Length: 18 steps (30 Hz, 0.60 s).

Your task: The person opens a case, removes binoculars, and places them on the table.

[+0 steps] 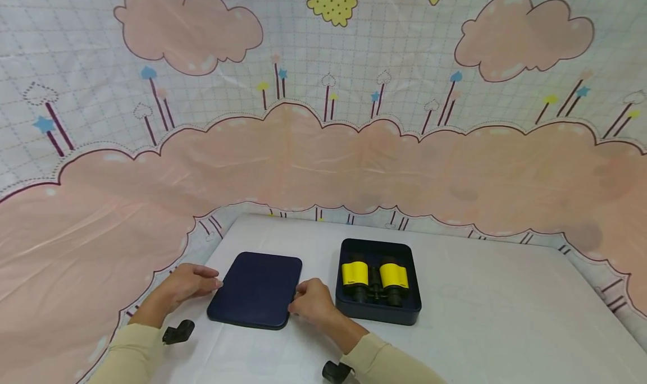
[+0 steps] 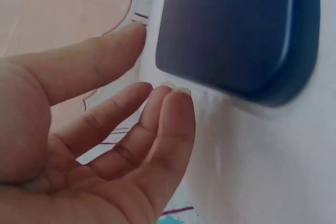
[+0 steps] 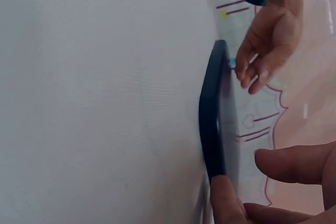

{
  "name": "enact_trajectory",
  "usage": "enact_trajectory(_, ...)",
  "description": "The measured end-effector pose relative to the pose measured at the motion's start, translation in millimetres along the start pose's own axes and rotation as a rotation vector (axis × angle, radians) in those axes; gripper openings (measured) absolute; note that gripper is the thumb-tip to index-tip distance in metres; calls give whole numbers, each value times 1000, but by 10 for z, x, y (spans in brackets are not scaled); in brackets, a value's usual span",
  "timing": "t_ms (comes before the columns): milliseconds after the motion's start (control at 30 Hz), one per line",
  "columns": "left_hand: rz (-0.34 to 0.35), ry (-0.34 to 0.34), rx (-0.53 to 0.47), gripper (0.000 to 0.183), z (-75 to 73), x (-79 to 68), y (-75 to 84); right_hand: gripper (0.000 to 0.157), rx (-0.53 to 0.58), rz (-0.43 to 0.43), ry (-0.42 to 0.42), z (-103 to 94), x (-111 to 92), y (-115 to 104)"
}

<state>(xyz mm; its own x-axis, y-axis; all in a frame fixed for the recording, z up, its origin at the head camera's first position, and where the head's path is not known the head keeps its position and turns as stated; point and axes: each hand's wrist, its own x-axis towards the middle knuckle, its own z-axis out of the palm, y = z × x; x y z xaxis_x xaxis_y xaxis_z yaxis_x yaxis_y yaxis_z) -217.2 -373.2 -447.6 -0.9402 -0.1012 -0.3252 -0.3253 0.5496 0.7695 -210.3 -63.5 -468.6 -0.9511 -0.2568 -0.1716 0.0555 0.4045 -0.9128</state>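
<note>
A dark blue rectangular box lid [image 1: 255, 291] lies top up on the white table, left of the open box. My left hand [image 1: 189, 286] is beside its left edge with fingers parted; in the left wrist view a narrow gap separates the fingertips [image 2: 178, 103] from the lid [image 2: 226, 30]. At the lid's right edge is my right hand [image 1: 315, 305]. The right wrist view has a fingertip [image 3: 223, 195] against the lid's rim [image 3: 210, 114], the thumb [image 3: 289, 163] held away from it. Yellow and black binoculars [image 1: 394, 276] lie inside the dark blue box [image 1: 379, 314].
The white table [image 1: 505, 316] stretches to the right of the box. A cloth with pink clouds [image 1: 354, 165] hangs behind the table and down its left side. Black wrist cameras, one near each sleeve [image 1: 389, 361], sit low over the tabletop.
</note>
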Motion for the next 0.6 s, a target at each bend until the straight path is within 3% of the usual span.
enact_trajectory(300, 82, -47, -136, 64, 132, -142, 241, 51, 69, -46, -2, -121, -127, -108)
enact_trajectory(600, 166, -87, -230, 61, 381, -252, 562, 49, 114, -41, 9, -297, -207, -158)
